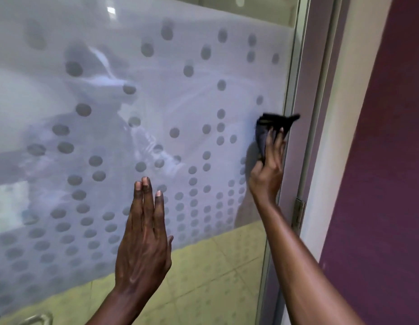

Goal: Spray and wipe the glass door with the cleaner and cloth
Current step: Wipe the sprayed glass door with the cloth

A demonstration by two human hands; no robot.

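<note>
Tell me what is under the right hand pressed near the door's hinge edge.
A dark, crumpled cloth sits under the right hand, against the frosted, dotted glass door. The glass beneath the cloth is covered, so its state cannot be seen.

Dark cloth (271, 127) against dotted frosted door (157, 90)

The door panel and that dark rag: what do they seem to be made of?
The door panel looks like glass under a matte frosted film with clear dots; reflections and floor tiles show through. The rag in the right hand looks like soft dark fabric, folding limply; exact weave unclear.
</note>
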